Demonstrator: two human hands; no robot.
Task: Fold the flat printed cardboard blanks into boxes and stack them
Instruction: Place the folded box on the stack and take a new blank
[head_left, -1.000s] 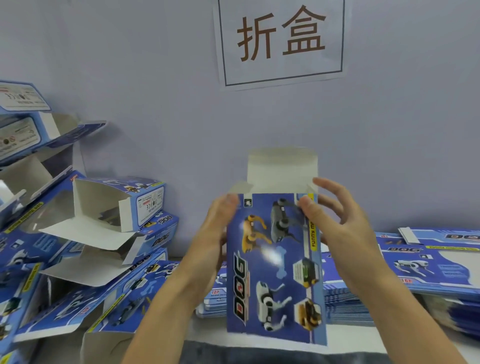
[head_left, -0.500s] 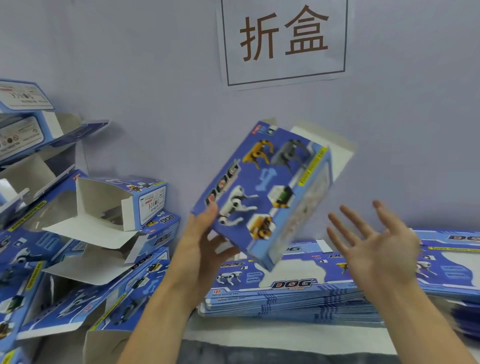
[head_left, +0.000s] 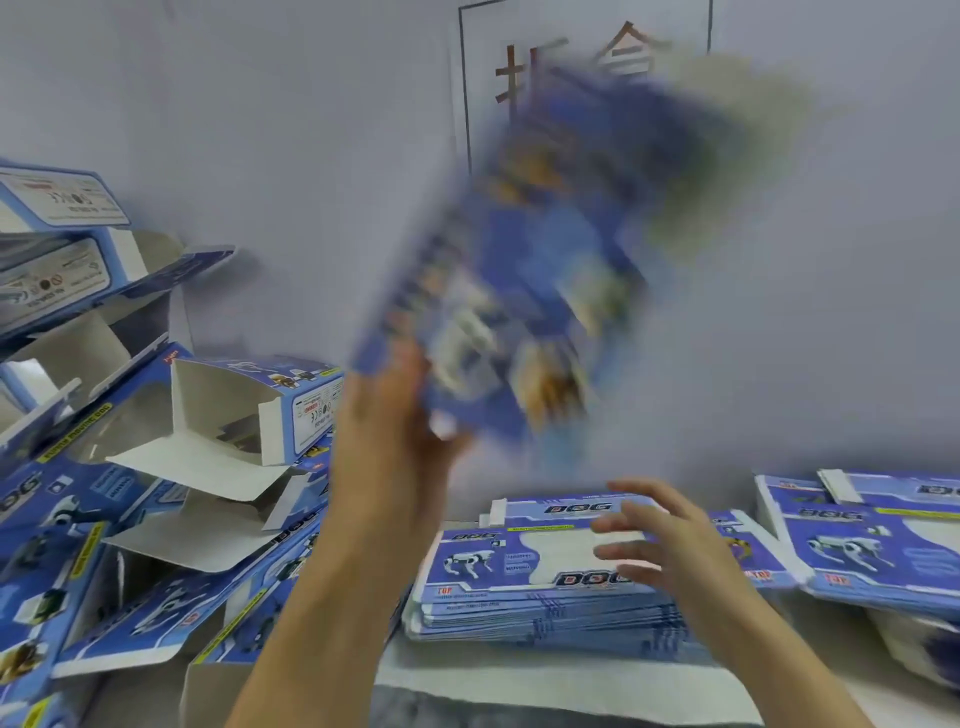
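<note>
Gripping blurred box (head_left: 524, 291), left hand (head_left: 395, 441) raised, right hand (head_left: 670, 545) spread

Box (head_left: 524, 291) now lifted higher and swung up toward the wall sign (head_left: 582, 67), smeared by motion blur, gripped at its lower corner by left hand (head_left: 395, 441) alone. Right hand (head_left: 660, 540), a second ago on the box's edge, now dropped low, fingers spread over the stack of flat blanks (head_left: 498, 587).

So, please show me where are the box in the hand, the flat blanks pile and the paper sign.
box (head_left: 519, 291), head view: blurred blue printed face.
flat blanks pile (head_left: 498, 587), head view: top blank's left part.
paper sign (head_left: 483, 62), head view: left margin.
</note>
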